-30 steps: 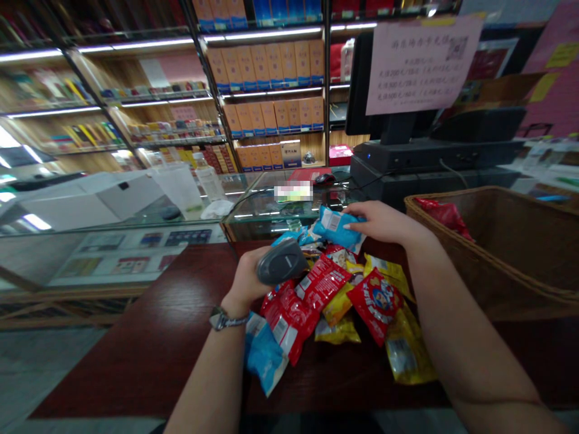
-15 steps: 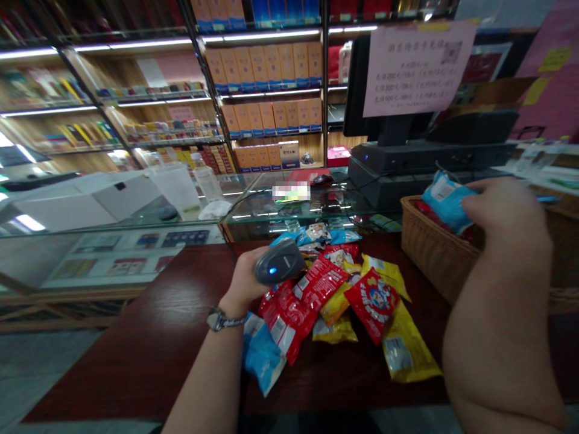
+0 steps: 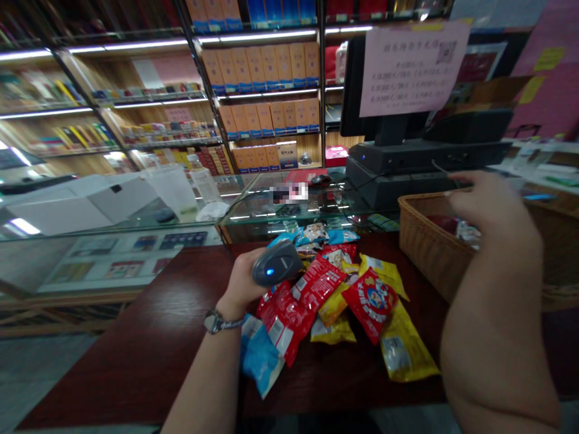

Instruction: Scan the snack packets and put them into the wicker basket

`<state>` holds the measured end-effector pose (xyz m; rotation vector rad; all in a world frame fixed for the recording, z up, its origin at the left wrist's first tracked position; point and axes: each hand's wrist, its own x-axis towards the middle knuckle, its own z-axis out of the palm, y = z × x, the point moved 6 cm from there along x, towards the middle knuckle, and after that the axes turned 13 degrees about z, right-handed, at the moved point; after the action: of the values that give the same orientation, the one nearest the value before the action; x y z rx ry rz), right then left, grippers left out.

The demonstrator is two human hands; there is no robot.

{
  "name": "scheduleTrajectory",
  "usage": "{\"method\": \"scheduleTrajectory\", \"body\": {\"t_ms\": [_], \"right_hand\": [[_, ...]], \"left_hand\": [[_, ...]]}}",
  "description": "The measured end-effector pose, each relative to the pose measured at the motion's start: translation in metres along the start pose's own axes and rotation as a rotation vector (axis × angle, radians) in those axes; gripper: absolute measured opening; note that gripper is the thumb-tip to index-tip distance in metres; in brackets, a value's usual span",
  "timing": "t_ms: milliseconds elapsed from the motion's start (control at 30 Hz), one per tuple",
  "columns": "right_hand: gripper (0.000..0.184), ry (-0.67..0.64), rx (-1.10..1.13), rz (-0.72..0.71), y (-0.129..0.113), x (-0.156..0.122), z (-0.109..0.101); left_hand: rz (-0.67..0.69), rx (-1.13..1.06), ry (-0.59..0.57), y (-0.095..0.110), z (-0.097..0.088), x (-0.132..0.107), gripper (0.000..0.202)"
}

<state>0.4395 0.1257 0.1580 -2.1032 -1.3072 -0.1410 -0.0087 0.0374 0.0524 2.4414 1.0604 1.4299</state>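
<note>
My left hand (image 3: 239, 282) is wrapped round a dark barcode scanner (image 3: 278, 263) with a lit blue light. Below and beside the scanner lies a heap of snack bags. It has a red bag (image 3: 371, 304) with a cartoon picture, a yellow bag (image 3: 407, 349) at its right, and a blue bag (image 3: 260, 358) near my left wrist. My right hand (image 3: 491, 202) hangs over a wicker basket (image 3: 420, 250), its fingers extended with no bag visible in them. Inside the basket, red and silvery packets (image 3: 468, 234) show partly; my forearm hides the rest.
The bags lie on a dark wooden counter (image 3: 158, 337). A glass display counter (image 3: 253, 211) stands behind it, with a monitor (image 3: 355, 90) bearing a pink paper sign. A white box (image 3: 72, 205) and a plastic jug (image 3: 174, 190) are at left. Shelves of boxes fill the back.
The blue bag that my right hand held over the basket has left its fingers. That hand has shifted slightly up and left. My left hand keeps hold of the scanner.
</note>
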Motion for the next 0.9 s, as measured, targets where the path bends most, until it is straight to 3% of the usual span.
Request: {"method": "scheduleTrajectory", "body": {"t_ms": [100, 200, 300, 500, 667, 767, 900], "right_hand": [[0.046, -0.351, 0.138, -0.125, -0.017, -0.005, 0.024], [0.047, -0.706, 0.109, -0.385, -0.047, -0.030, 0.049], [0.046, -0.938, 0.070, -0.540, -0.074, -0.063, 0.070], [0.047, -1.135, -0.132, -0.719, -0.128, -0.132, 0.112], [0.047, -1.174, -0.344, -0.773, -0.147, -0.165, 0.147], [0.035, -1.242, -0.222, -0.796, -0.152, -0.168, 0.153], [0.025, -1.335, 0.129, -0.741, -0.151, -0.155, 0.131]], "left_hand": [[-0.004, 0.000, 0.002, -0.001, 0.000, 0.000, 0.039], [-0.006, -0.002, -0.001, -0.002, 0.000, 0.000, 0.040], [-0.011, 0.003, -0.004, -0.005, -0.001, -0.002, 0.040], [-0.020, 0.021, 0.008, -0.010, -0.002, -0.005, 0.045], [-0.029, 0.026, 0.021, -0.012, -0.001, -0.007, 0.045], [-0.036, 0.017, 0.020, -0.012, 0.000, -0.008, 0.047], [-0.047, 0.007, 0.021, -0.013, -0.001, -0.008, 0.048]]}}
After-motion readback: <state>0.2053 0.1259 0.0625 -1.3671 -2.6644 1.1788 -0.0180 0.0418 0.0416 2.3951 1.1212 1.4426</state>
